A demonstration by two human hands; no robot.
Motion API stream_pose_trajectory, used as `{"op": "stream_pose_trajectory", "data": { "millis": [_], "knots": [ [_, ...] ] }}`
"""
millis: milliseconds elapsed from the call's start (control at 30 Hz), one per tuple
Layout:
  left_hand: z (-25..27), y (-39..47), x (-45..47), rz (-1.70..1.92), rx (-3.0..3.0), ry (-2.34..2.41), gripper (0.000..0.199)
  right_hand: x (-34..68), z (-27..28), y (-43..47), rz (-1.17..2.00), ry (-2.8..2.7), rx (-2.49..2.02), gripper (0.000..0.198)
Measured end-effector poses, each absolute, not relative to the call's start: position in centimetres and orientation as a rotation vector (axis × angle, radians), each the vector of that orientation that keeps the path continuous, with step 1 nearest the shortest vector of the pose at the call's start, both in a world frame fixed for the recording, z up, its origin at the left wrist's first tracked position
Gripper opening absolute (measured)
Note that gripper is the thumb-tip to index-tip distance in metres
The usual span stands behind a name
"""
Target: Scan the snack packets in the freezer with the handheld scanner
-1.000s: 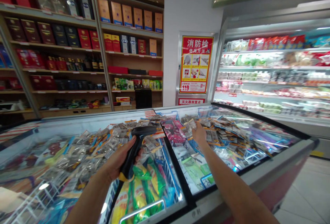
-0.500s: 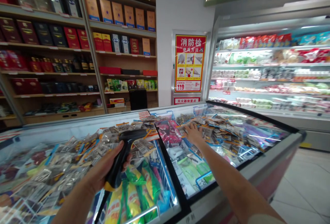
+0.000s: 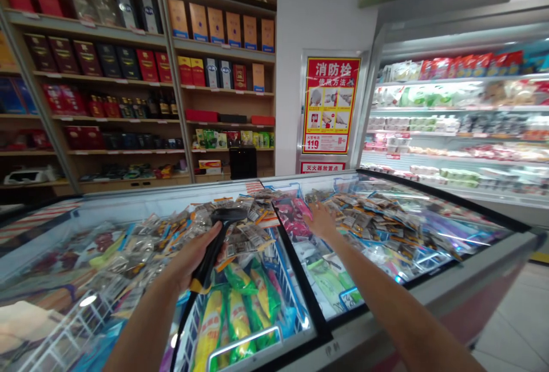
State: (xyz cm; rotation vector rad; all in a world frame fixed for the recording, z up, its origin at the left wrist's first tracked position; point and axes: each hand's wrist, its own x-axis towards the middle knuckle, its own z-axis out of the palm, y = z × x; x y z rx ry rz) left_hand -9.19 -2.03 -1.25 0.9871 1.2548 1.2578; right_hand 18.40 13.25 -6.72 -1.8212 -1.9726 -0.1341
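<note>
My left hand is wrapped round the handle of a black and yellow barcode scanner, whose head points away over the freezer glass. Beneath and beside it lie many small clear packets with orange and blue edges, heaped on the glass lid. My right hand reaches forward over the right-hand lid with fingers stretched out. Its fingertips are at the left edge of another heap of such packets, beside pink bags. Whether it touches a packet is unclear.
The chest freezer has a black dividing frame. Under the glass are yellow-green bags in a wire basket. Boxed goods fill the shelves behind; a lit refrigerated display stands right. A red fire-hydrant notice hangs between.
The view has turned left, so the background sits further right. Fewer packets show at the front left. My right hand has drawn slightly nearer, and the pink bags beside it are less covered.
</note>
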Motion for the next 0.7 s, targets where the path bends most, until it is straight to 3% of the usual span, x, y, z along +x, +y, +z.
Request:
{"op": "stream_pose_trajectory", "data": {
  "millis": [200,433,700],
  "knots": [
    [-1.1,-3.2,-9.9,1.24,1.047,1.369,0.04,11.8,-6.5,9.3,0.172,-2.208,-1.612,0.043],
    [-1.1,-5.2,-10.2,1.25,1.042,1.396,0.043,7.0,-5.6,7.7,0.162,-2.142,-1.701,0.047],
    [-0.8,-2.8,-9.4,1.213,1.033,1.171,0.04,8.2,-6.6,10.1,0.95,-1.89,-1.386,0.015]
  ]
}}
